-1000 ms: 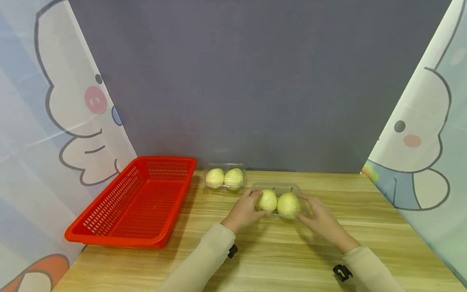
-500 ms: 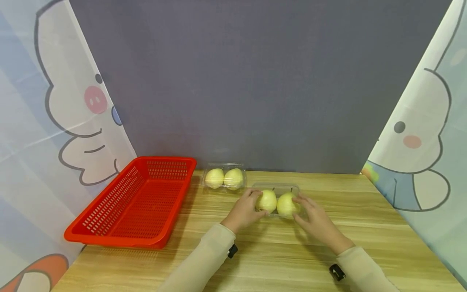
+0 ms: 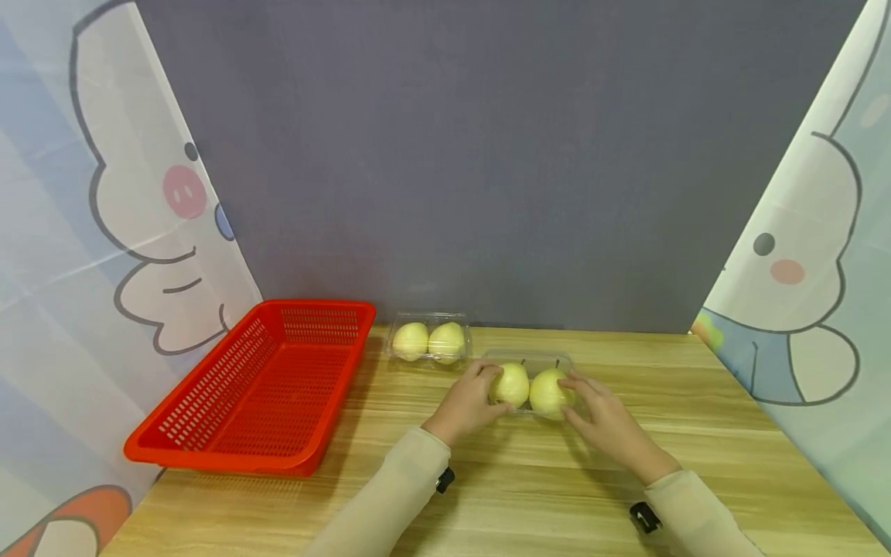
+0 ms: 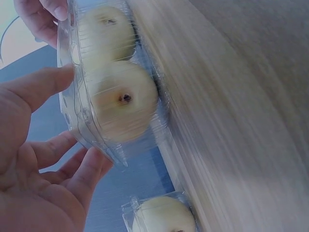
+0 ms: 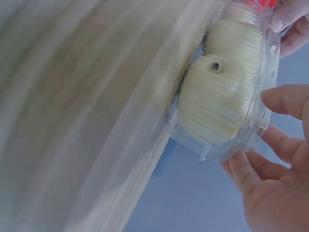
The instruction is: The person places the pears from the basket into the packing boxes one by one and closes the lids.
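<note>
A clear plastic clamshell box (image 3: 537, 362) sits on the table in front of me with two pale yellow pears (image 3: 548, 393) inside, side by side. My left hand (image 3: 465, 402) holds its left end, thumb on the near edge and fingers around the end. At the opposite end my right hand (image 3: 612, 425) holds it in the same way. In the left wrist view, the thumb and fingertips touch the rim of the box (image 4: 91, 123). The right wrist view has the right thumb and fingers at the box's rim (image 5: 253, 130), with the box resting on the table.
Behind and to the left stands a second clear box with two pears (image 3: 445, 343). A red plastic basket (image 3: 327, 418) with slotted walls takes up the table's left side. A grey panel (image 3: 445, 170) closes off the back, and printed cloths (image 3: 800, 232) hang at both sides.
My right hand has shifted slightly left, its fingers now further over the right end of the box. The left hand, boxes and basket have stayed in place.
</note>
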### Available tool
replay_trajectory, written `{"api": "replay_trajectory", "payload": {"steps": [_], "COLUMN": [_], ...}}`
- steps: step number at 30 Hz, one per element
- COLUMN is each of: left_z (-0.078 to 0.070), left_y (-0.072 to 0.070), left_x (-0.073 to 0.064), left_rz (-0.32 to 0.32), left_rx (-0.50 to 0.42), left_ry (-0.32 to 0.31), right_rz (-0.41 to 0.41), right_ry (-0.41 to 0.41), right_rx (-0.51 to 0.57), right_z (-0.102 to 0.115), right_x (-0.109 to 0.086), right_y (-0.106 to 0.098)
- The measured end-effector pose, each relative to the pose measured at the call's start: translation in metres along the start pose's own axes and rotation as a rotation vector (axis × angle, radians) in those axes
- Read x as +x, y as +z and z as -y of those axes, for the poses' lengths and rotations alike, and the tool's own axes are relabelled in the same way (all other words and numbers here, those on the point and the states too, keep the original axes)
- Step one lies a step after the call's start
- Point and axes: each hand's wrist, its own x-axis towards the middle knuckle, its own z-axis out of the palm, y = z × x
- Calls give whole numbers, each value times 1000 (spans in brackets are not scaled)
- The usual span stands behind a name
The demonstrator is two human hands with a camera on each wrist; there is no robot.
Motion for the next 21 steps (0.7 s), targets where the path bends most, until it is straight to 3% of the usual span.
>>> {"api": "replay_trajectory", "payload": {"steps": [10, 21], "left_z": [-6, -5], "left_y": [-1, -1], "left_x": [-1, 4], "left_rz": [13, 22], "left_rx": [69, 101], "left_ry": [-1, 3], "right_rz": [38, 17], "right_ry": [57, 40], "right_rx": [39, 20], "right_z": [-1, -4], "right_x": [2, 9], "right_y": [-2, -3]}}
